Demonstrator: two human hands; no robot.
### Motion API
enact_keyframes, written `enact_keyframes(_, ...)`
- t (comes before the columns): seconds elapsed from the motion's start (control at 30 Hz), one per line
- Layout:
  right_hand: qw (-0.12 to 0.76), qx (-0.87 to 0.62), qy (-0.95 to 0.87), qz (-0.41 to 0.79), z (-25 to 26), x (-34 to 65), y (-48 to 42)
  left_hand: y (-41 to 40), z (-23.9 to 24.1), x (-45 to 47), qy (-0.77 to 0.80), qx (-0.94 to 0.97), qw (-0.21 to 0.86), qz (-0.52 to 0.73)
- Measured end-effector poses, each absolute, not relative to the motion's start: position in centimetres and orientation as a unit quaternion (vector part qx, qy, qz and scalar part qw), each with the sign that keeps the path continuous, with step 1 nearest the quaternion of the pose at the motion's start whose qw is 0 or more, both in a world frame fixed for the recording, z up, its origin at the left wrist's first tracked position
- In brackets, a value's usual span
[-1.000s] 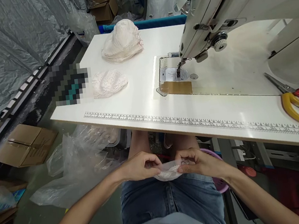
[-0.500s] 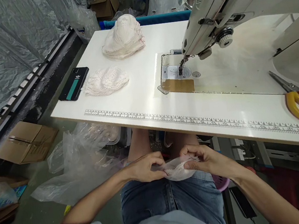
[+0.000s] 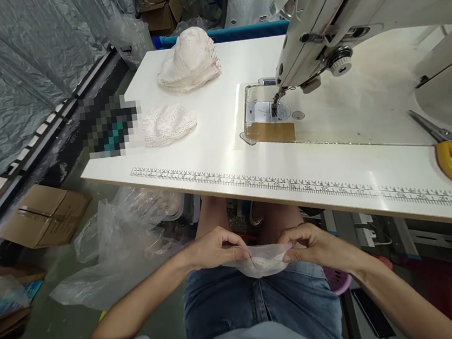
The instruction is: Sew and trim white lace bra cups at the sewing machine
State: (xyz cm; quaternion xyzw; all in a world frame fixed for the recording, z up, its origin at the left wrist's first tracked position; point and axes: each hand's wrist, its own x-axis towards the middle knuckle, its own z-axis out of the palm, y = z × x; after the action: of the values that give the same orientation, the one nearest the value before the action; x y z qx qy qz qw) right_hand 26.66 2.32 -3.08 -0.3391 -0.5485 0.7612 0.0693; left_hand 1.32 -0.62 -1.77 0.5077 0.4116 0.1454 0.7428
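White, sheer fabric [image 3: 264, 263] with a lacy part hangs in a shallow curve between the two hands, just above the lap and in front of the table edge. Left hand [image 3: 214, 249] pinches one end between thumb and fingers; right hand [image 3: 318, 243] pinches the other end the same way, so the middle sags. Below it are the blue denim shorts [image 3: 262, 309], and beside the right thigh a purple basket [image 3: 339, 281] shows partly. Beyond lies the white table [image 3: 216, 151], a printed ruler scale [image 3: 288, 184] running along its near edge. On its left part sit a lace piece [image 3: 169, 124] and, farther back, a pile of white fabric [image 3: 188, 62]. To the right stands the sewing machine [image 3: 356, 24], with yellow-and-red scissors [image 3: 451, 160] near the right edge. Clear plastic [image 3: 118, 269] and a cardboard box [image 3: 43, 215] lie on the floor at left
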Motion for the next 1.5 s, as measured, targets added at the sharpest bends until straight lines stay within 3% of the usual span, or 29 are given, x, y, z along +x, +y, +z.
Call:
enact_keyframes(0.6,0.066,-0.343,-0.585,0.732,-3.2,25.3,2.0,-1.0,-1.2,1.1,0.501,0.465,0.714,0.152)
enact_keyframes(0.87,0.075,-0.333,-0.589,0.732,-2.7,24.9,1.9,-0.9,-0.6,0.3,0.464,0.509,0.710,0.147)
enact_keyframes(1.03,0.062,-0.348,-0.593,0.724,-2.5,24.7,1.9,-1.1,-0.6,-0.6,0.456,0.533,0.708,0.079)
enact_keyframes(1.5,0.058,-0.348,-0.602,0.716,-2.2,24.2,1.9,-0.7,-1.1,-0.6,0.401,0.602,0.682,0.103)
